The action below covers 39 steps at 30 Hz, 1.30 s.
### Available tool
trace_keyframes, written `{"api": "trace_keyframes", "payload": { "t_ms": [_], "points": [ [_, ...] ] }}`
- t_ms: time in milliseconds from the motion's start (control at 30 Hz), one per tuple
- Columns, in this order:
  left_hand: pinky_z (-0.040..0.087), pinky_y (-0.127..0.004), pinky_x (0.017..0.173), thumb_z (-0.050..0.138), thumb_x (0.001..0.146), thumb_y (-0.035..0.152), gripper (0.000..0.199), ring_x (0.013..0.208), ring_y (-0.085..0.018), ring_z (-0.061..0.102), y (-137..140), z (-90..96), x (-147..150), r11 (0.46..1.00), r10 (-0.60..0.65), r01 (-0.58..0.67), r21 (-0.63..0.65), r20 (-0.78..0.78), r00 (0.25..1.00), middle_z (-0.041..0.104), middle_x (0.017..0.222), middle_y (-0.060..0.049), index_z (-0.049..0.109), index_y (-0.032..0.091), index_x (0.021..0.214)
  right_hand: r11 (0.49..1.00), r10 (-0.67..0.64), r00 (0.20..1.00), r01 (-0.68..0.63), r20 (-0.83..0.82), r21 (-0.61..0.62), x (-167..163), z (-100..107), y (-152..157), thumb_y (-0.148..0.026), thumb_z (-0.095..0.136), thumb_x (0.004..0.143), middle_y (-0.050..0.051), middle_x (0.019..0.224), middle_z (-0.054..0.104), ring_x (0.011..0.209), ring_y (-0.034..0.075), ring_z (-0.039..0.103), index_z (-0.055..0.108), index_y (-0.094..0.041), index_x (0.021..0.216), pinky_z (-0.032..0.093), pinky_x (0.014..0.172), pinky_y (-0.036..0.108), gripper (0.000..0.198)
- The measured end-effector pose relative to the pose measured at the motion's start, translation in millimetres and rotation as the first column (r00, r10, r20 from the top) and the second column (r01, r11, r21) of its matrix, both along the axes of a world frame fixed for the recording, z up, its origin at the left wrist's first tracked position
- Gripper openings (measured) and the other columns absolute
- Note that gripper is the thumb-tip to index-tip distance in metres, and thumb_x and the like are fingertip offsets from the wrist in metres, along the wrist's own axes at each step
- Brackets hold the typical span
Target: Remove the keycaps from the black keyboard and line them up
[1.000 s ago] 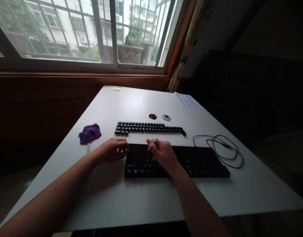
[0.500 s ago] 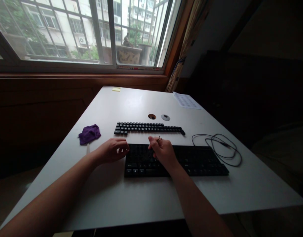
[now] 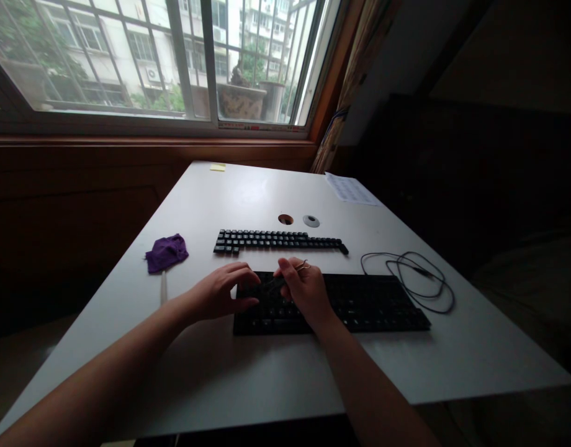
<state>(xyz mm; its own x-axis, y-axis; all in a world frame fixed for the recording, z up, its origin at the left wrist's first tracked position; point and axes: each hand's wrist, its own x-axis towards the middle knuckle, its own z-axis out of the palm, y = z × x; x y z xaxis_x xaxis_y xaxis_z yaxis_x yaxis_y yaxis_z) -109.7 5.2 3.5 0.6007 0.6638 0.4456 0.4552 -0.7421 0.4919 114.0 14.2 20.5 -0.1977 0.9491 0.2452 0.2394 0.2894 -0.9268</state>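
A black keyboard [image 3: 373, 304] lies on the white desk, many of its upper-left keys hidden in shadow and behind my hands. Over its left end, my left hand [image 3: 223, 290] has thumb and fingers apart, with nothing visible between them. My right hand [image 3: 306, 292] is closed above the keyboard's middle-left part around a small keycap puller [image 3: 304, 265]; its thin bent wires stick out above the fingers. Something dark shows at the right fingertips, too dim to make out. Behind the keyboard, loose black keycaps [image 3: 267, 239] stand in tidy rows.
To the left lie a purple cloth [image 3: 167, 252] and a pale thin stick [image 3: 163, 288]. A coiled black cable [image 3: 425, 273] rests at the right. Farther back are a cable hole [image 3: 285, 219], its grey cover [image 3: 311, 221], a printed sheet [image 3: 353, 189] and a yellow sticky note [image 3: 217, 167].
My left hand has moved right over the keyboard, and its thumb and fingers have spread apart. My right hand has turned slightly, staying closed.
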Motion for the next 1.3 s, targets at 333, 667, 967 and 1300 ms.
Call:
{"api": "trace_keyframes", "payload": {
  "t_ms": [333, 667, 967, 1300],
  "points": [
    [0.047, -0.023, 0.060, 0.063, 0.085, 0.021, 0.014, 0.069, -0.012, 0.054, 3, -1.6, -4, 0.998, 0.043, -0.036, -0.058, 0.128, 0.991, 0.062, 0.084, -0.004, 0.058, 0.016, 0.096, 0.989, 0.021, 0.968, -0.056, -0.252, -0.134, -8, 0, 0, -0.057, 0.056, 0.089, -0.004, 0.049, 0.058, 0.039, 0.008, 0.053, 0.063, -0.017, 0.078, 0.041, 0.039, 0.017, 0.042],
    [0.050, -0.024, 0.061, 0.064, 0.084, 0.016, 0.014, 0.066, -0.010, 0.057, 2, 1.0, -1, 0.991, 0.111, -0.126, 0.049, 0.247, 0.963, 0.063, 0.082, -0.004, 0.060, 0.015, 0.097, 0.990, 0.013, 0.958, -0.052, -0.285, -0.131, -12, -2, 1, -0.056, 0.052, 0.091, -0.003, 0.050, 0.059, 0.040, 0.009, 0.054, 0.062, -0.017, 0.081, 0.040, 0.041, 0.019, 0.042],
    [0.055, -0.028, 0.072, 0.066, 0.086, 0.015, 0.016, 0.084, -0.014, 0.062, 2, 5.0, 0, 0.999, 0.041, -0.026, -0.047, 0.340, 0.939, 0.063, 0.100, -0.009, 0.064, 0.016, 0.102, 0.996, -0.062, 0.969, 0.046, -0.240, -0.071, -11, -1, -1, -0.054, 0.053, 0.091, -0.003, 0.050, 0.059, 0.040, 0.009, 0.054, 0.063, -0.017, 0.078, 0.041, 0.042, 0.019, 0.040],
    [0.056, -0.032, 0.079, 0.069, 0.086, 0.021, 0.016, 0.090, -0.017, 0.063, 2, 3.4, -4, 0.965, 0.010, 0.105, -0.238, 0.435, 0.900, 0.065, 0.100, -0.010, 0.065, 0.015, 0.100, 0.987, -0.023, 0.998, 0.014, 0.054, 0.160, -8, -2, -9, -0.047, 0.050, 0.095, -0.003, 0.051, 0.058, 0.045, 0.011, 0.055, 0.065, -0.020, 0.075, 0.042, 0.048, 0.022, 0.036]
  ]
}}
